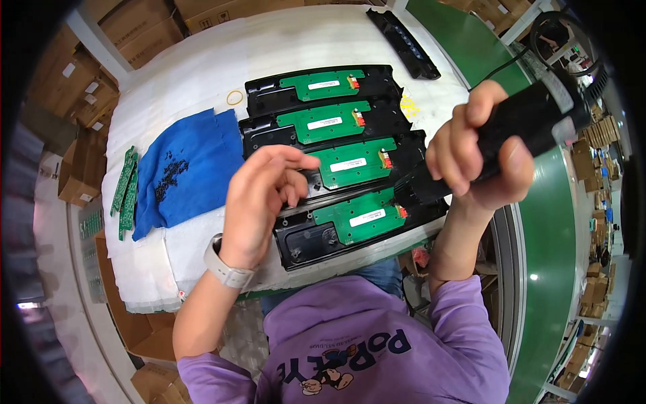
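My right hand (478, 148) is wrapped round a black electric screwdriver (521, 124). Its dark tapered front end points down and left, over the right part of the two nearest panels. My left hand (259, 198) hovers at the left part of the same panels, fingers loosely bent and apart; nothing shows between them. Black plastic panels lie in a column, each with a green circuit board: the nearest board (360, 217), the second (356, 163), the third (324, 122) and the farthest (321, 85). Each board bears a white label and a small red-and-white connector.
Left of the panels, a blue cloth (202, 155) carries a pile of small black screws (172, 176). Narrow green circuit boards (125, 192) lie beside it. Another black panel (404, 44) sits at the far right, with yellow bits (409, 106) nearer. A rubber band (234, 97) lies behind the cloth.
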